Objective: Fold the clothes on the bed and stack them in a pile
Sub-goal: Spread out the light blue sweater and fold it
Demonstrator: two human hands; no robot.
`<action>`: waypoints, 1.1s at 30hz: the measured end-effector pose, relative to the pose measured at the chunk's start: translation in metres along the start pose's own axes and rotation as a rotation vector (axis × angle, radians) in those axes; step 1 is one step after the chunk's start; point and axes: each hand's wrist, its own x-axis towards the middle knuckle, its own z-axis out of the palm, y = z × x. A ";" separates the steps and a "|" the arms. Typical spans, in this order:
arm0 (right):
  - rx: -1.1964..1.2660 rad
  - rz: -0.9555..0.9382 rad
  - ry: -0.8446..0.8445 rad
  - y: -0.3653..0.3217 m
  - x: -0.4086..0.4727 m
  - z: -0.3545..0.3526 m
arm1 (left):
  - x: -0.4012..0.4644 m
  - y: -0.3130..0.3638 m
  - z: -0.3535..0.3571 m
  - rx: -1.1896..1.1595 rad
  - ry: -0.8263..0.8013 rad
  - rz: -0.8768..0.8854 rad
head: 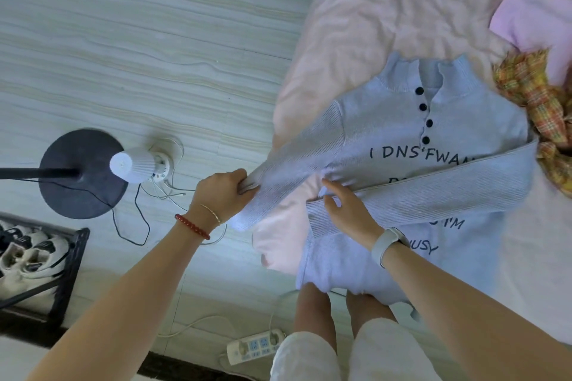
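A light blue knit sweater (402,120) with black buttons and black lettering lies face up on the pink bed (365,9). Its one sleeve is folded across the chest. My left hand (221,192) grips the cuff of the other sleeve, pulled out past the bed's edge. My right hand (346,210) presses flat on the sweater's side near the armpit, fingers apart. A plaid yellow-orange garment (535,99) and a pale pink-lilac garment (532,18) lie crumpled at the right.
On the floor to the left stand a lamp's round black base (77,189), a small white lamp (133,165) with loose cables, and a shoe rack (37,260). A power strip (253,346) lies by my legs (334,318).
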 end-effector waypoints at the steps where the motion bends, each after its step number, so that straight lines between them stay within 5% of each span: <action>1: 0.051 0.004 0.043 -0.003 -0.002 0.000 | 0.000 0.008 0.000 -0.064 0.008 -0.063; 7: 0.254 -0.027 0.151 -0.009 -0.024 0.007 | 0.006 0.044 0.000 -0.488 -0.213 -0.280; 11: 0.327 0.060 0.019 -0.006 -0.039 0.012 | 0.006 0.077 -0.012 -1.103 -0.385 -0.540; 14: 0.531 0.159 -0.060 -0.001 -0.046 0.014 | 0.009 0.106 -0.021 -1.229 -0.449 -0.488; 17: 0.766 0.243 0.032 0.006 -0.049 0.007 | 0.017 0.132 -0.026 -1.001 -0.440 -0.302; 21: 0.849 0.390 0.320 0.026 -0.053 -0.020 | 0.035 0.144 -0.013 -0.454 -0.203 0.133; 24: 0.819 0.485 0.426 0.051 -0.055 -0.051 | 0.051 0.148 0.006 -0.294 -0.165 0.193; 29: 0.511 0.490 0.484 0.102 -0.059 -0.095 | 0.066 0.167 0.033 0.215 -0.038 0.445; 33: -0.004 0.255 0.710 0.116 -0.072 -0.093 | 0.078 0.177 0.040 0.332 -0.026 0.428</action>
